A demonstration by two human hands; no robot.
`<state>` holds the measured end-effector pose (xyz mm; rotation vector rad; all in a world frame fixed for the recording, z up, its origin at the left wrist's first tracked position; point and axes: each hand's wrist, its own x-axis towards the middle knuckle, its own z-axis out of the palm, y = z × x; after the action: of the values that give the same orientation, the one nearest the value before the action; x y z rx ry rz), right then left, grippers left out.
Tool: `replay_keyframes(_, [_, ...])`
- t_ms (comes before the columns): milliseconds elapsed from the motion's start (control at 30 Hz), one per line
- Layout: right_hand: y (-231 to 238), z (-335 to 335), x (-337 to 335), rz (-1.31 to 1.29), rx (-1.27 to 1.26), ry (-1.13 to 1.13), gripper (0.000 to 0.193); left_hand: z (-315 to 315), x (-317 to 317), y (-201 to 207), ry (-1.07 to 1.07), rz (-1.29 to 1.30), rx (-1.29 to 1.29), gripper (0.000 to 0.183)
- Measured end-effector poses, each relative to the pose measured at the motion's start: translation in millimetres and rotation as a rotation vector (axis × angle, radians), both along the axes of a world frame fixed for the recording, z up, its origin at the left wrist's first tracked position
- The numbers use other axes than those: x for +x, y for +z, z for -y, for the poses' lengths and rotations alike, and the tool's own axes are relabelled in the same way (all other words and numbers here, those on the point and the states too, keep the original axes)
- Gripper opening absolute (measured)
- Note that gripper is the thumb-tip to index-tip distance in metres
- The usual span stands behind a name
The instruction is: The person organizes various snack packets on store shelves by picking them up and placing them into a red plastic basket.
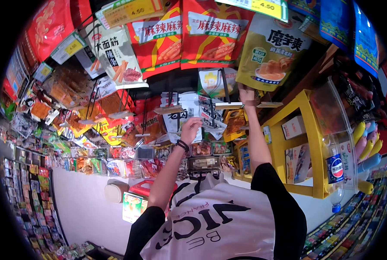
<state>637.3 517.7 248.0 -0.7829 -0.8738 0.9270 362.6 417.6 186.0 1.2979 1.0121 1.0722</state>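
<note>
My right hand (248,96) reaches up to the lower edge of a yellow-green snack bag (269,56) hanging in the upper row. Its fingertips are partly hidden at the bag's edge, so I cannot tell whether they grip it. Lower and to the left, my left hand (191,126) is closed with curled fingers in front of white snack packets (178,113). Whether a packet edge is between those fingers is too small to see. A dark bead bracelet (183,145) circles the left wrist. Between the hands hangs an orange-and-yellow packet (234,123).
Red snack bags (213,39) hang above, left of the yellow-green one. Metal hooks with price tags (228,105) stick out toward me. A yellow frame (317,151) stands at right, beside a clear plastic box (332,108). Packed shelves (29,190) line the left.
</note>
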Motion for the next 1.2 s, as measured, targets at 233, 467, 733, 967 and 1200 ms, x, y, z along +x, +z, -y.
replay_keyframes(233, [36, 60, -20, 0.38, -0.062, -0.084, 0.017, 15, 7, 2, 0.068, 0.057, -0.056, 0.028])
replay_keyframes(467, [17, 148, -59, 0.119, -0.273, -0.093, 0.013, 98, -1, 39, -0.163, 0.221, -0.065, 0.054])
replay_keyframes(733, [20, 215, -159, -0.199, -0.362, 0.022, 0.021, 186, -75, 13, -0.218, 0.345, -0.065, 0.042])
replay_keyframes(967, [-32, 264, -231, -0.159, -0.552, 0.096, 0.026, 220, -127, 3, 0.158, 0.321, -0.124, 0.043])
replay_keyframes(1200, [-72, 302, -309, 0.025, -0.642, 0.503, 0.031, 285, -225, -45, 0.541, 0.432, -0.335, 0.046])
